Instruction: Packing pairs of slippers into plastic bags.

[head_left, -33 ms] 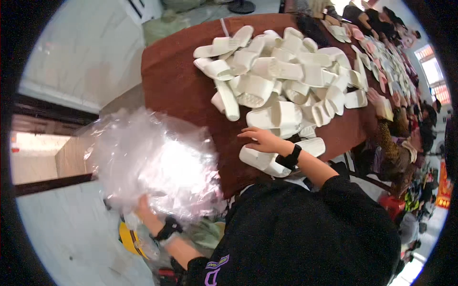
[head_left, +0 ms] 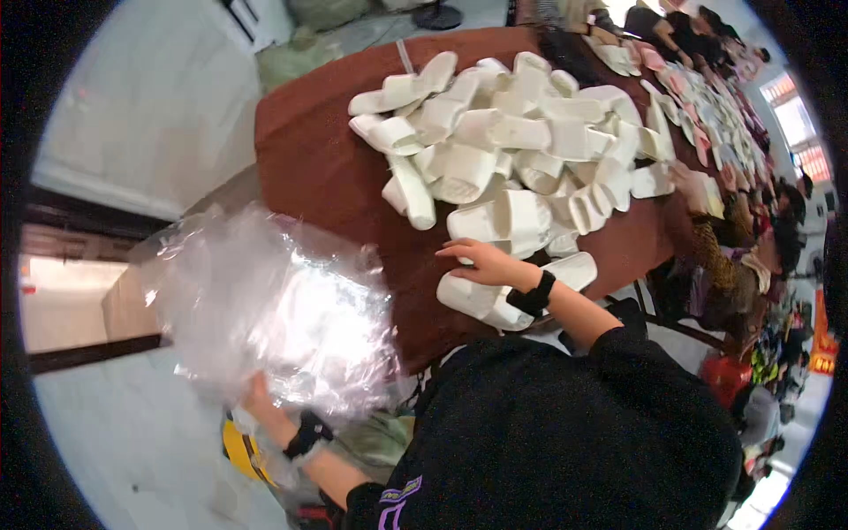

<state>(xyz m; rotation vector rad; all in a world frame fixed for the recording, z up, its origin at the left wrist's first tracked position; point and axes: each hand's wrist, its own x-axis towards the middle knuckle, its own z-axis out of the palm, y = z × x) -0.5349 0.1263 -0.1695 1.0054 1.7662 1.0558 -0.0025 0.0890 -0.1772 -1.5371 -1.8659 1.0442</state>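
Observation:
My left hand [head_left: 258, 396] grips a large clear plastic bag [head_left: 274, 291] at its lower edge, beside the table's left end; the bag is puffed out and crinkled, and its glare partly hides the fingers. Over the near edge of a heap of white slippers [head_left: 523, 134] is my right hand [head_left: 477, 263], fingers spread and nothing in them. Just beneath that hand lie a white slipper [head_left: 473, 296] and, behind it, a wide-strapped slipper [head_left: 530, 219]. Dark bands circle both my wrists.
A brown cloth covers the table [head_left: 305, 159]. Farther right, other people's hands [head_left: 689, 187] work beside a second run of white and pink slippers [head_left: 685, 88]. A yellow item [head_left: 240, 446] sits low on the left, near the floor. A pale wall stands at the left.
The bag has shifted slightly left and its folds lie differently. The whole view has slid a little; my right hand keeps its place over the slippers.

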